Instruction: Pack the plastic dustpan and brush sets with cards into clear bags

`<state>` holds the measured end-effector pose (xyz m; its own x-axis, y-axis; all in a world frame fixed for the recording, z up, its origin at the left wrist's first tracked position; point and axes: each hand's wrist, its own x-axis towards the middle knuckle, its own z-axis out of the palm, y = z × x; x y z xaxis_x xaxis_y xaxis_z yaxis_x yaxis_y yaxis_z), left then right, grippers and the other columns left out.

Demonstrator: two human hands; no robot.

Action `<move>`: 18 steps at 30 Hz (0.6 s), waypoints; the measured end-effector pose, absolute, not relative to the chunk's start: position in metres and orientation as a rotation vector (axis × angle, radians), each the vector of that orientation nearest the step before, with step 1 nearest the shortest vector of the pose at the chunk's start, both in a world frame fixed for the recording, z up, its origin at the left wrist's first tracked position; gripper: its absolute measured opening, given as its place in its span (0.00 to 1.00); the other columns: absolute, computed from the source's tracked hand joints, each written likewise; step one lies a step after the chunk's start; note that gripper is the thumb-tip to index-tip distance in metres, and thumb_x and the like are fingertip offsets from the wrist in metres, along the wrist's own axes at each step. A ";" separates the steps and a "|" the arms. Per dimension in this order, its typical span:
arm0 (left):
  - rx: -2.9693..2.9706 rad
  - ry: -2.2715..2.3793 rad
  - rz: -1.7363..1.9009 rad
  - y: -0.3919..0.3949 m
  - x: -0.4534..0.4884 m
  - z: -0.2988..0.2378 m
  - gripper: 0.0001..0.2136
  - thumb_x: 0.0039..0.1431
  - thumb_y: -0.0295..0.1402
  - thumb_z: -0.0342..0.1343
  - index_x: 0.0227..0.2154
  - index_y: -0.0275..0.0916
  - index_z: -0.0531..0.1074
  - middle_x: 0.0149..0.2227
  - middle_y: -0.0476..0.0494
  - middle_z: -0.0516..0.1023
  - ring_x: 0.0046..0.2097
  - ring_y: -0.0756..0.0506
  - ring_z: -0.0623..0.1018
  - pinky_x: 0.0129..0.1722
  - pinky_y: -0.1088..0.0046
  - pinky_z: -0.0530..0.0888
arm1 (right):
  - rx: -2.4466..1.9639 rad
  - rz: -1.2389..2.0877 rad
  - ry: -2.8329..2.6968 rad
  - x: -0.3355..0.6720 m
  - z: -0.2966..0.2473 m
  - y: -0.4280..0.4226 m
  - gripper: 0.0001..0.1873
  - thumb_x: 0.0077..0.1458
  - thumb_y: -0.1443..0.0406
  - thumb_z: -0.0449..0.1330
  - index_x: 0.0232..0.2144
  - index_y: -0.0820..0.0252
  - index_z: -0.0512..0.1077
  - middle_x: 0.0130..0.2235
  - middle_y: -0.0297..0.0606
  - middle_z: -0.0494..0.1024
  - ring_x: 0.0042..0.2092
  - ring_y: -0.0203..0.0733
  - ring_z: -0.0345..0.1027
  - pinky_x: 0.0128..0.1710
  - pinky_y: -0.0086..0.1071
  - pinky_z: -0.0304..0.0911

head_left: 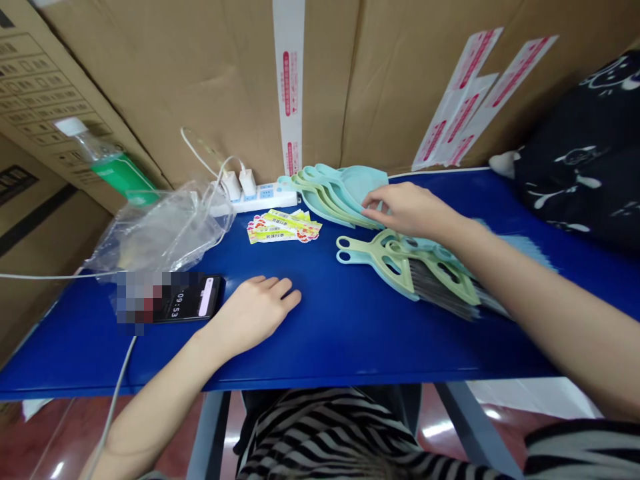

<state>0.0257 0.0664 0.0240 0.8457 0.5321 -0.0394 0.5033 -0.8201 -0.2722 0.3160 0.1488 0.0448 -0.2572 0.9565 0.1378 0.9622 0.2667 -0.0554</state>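
Dustpans [345, 198] already lay fanned in a stack at the table's [325, 353] back, I judged, brushes [435, 292] only loosely piled in front, my right hand [403, 208] at the stack, grip unreadable, my left hand [257, 308] spread slackly.

Left hand [253, 313] palm-down, fingers [283, 288] bent

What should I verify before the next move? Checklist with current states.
1. Left hand free: ok, palm down on the blue table, nothing visible in it.
2. Right hand at the dustpans: ok, fingers at the right side of the stack.
3. Right hand's grip on a pan: cannot tell from this view.
4. Dustpans stacked flush: not ok, they overlap in a fan.
5. All brushes in full view: not ok, the right forearm hides part of the pile.
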 end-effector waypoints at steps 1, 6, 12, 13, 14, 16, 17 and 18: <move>-2.770 -0.794 0.172 0.066 0.026 0.024 0.06 0.60 0.26 0.56 0.40 0.38 0.73 0.32 0.47 0.75 0.32 0.45 0.78 0.33 0.68 0.72 | -1.834 -0.077 -2.395 0.314 0.043 0.152 0.12 0.57 0.64 0.53 0.35 0.60 0.76 0.32 0.42 0.80 0.33 0.45 0.71 0.29 0.33 0.58; -2.761 -0.796 0.196 0.065 0.026 0.027 0.06 0.60 0.26 0.57 0.40 0.38 0.73 0.32 0.47 0.75 0.33 0.45 0.78 0.33 0.69 0.72 | -1.831 -0.188 -2.404 0.307 0.039 0.157 0.10 0.53 0.66 0.52 0.30 0.60 0.73 0.28 0.41 0.77 0.31 0.44 0.69 0.26 0.32 0.52; -2.735 -0.796 0.152 0.064 0.025 0.026 0.06 0.61 0.25 0.55 0.40 0.39 0.73 0.32 0.47 0.75 0.32 0.46 0.78 0.33 0.69 0.72 | -1.787 -0.343 -2.372 0.303 0.051 0.151 0.09 0.54 0.67 0.51 0.31 0.59 0.71 0.31 0.44 0.77 0.31 0.46 0.68 0.26 0.34 0.50; -2.726 -0.800 0.136 0.063 0.025 0.026 0.07 0.61 0.25 0.54 0.40 0.39 0.73 0.32 0.47 0.75 0.32 0.46 0.77 0.33 0.69 0.72 | -1.763 -0.374 -2.367 0.301 0.054 0.147 0.09 0.55 0.67 0.50 0.32 0.59 0.71 0.32 0.45 0.77 0.31 0.46 0.68 0.26 0.34 0.50; -2.713 -0.805 0.107 0.063 0.025 0.026 0.07 0.61 0.24 0.53 0.40 0.39 0.73 0.32 0.46 0.75 0.32 0.46 0.77 0.33 0.69 0.72 | -1.720 -0.403 -2.368 0.300 0.056 0.143 0.10 0.57 0.66 0.49 0.33 0.59 0.70 0.33 0.45 0.77 0.32 0.47 0.69 0.26 0.34 0.50; -2.672 -0.821 0.016 0.063 0.023 0.028 0.09 0.61 0.23 0.50 0.40 0.39 0.73 0.32 0.46 0.76 0.32 0.46 0.77 0.32 0.69 0.72 | -1.579 -0.451 -2.392 0.294 0.060 0.131 0.11 0.60 0.66 0.47 0.34 0.58 0.70 0.34 0.45 0.77 0.32 0.46 0.69 0.26 0.34 0.52; -2.645 -0.836 -0.041 0.063 0.022 0.029 0.10 0.62 0.23 0.49 0.41 0.39 0.73 0.32 0.46 0.76 0.32 0.46 0.77 0.32 0.69 0.72 | -1.481 -0.478 -2.413 0.291 0.061 0.124 0.12 0.60 0.66 0.47 0.34 0.58 0.69 0.33 0.44 0.77 0.32 0.45 0.68 0.26 0.34 0.52; -2.613 -0.859 -0.102 0.063 0.021 0.031 0.11 0.63 0.23 0.48 0.42 0.40 0.73 0.32 0.46 0.76 0.32 0.46 0.77 0.32 0.69 0.72 | -1.384 -0.499 -2.434 0.286 0.062 0.115 0.12 0.61 0.67 0.46 0.33 0.57 0.69 0.32 0.43 0.76 0.31 0.45 0.68 0.26 0.33 0.53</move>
